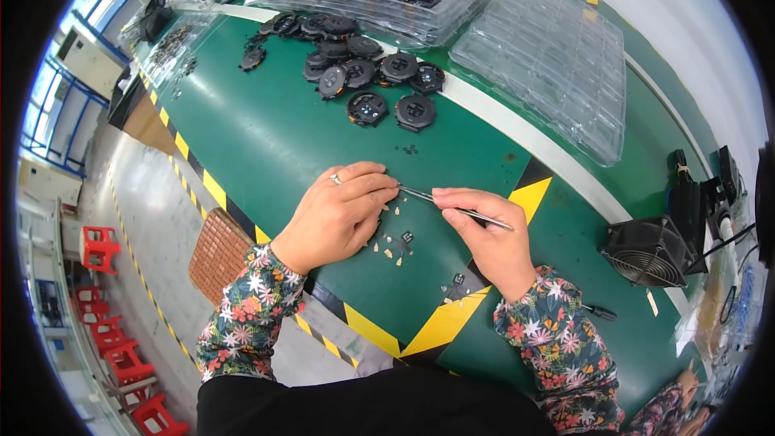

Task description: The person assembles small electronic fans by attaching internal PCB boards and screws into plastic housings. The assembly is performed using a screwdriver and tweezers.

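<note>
My right hand (488, 230) grips a pair of metal tweezers (476, 215), whose tips point left and meet the fingertips of my left hand (343, 214). The left fingers are pinched together over the green mat; whatever they hold is too small to make out. Just below my hands lie several tiny pale tabs (389, 253) and a small black part (407, 237). Beyond my hands sits a little group of tiny black pieces (410, 149). Farther off, round black watch-like cases (415, 112) are spread and heaped.
Stacked clear trays (436, 20) of round black parts stand at the back, beside a clear compartment tray (549, 56). A black fan (646, 250) and a dark-handled tool (599, 312) are at right. Yellow-black tape (444, 323) edges the mat. Another person's hand (686, 383) shows lower right.
</note>
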{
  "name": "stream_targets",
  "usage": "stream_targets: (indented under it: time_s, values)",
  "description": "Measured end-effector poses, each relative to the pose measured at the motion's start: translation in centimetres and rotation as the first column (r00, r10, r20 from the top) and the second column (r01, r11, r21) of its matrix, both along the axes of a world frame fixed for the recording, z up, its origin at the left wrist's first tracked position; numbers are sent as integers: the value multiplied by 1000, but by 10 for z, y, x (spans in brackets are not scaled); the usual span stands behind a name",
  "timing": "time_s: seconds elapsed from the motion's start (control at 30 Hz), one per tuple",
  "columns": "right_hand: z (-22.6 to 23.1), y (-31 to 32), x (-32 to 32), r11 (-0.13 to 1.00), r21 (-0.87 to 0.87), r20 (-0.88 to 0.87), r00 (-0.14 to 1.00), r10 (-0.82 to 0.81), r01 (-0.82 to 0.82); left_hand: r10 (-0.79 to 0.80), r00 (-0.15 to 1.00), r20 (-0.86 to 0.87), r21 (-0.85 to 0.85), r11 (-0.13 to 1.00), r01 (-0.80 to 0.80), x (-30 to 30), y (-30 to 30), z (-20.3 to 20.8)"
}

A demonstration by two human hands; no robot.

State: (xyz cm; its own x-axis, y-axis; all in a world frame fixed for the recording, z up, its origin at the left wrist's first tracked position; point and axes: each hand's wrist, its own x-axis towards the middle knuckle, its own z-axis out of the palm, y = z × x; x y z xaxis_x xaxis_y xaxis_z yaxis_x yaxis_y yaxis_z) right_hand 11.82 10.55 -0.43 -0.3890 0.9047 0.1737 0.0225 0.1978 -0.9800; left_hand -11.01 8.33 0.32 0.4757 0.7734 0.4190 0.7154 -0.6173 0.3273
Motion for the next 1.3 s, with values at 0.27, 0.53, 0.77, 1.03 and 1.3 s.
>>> stream_targets:
  time_s: [0.27,0.53,0.77,1.03,1.3]
  values:
    - [3,0,4,999,28,9,999,-36,36,6,999,-48,-14,1000,-6,5,2,4]
    - [2,-6,0,988,155,85,996,-36,23,7,998,-61,-51,999,-10,2,-1,5]
    - [1,-4,-1,991,135,78,997,-11,1,12,1000,-16,-59,998,-13,0,1,1]
    - [-1,-3,0,996,86,28,999,-25,23,-2,1000,5,-57,998,2,0,0,0]
    - [-7,5,2,991,-134,-239,971,-7,-26,-22,1000,20,-10,1000,23,-4,2,-3]
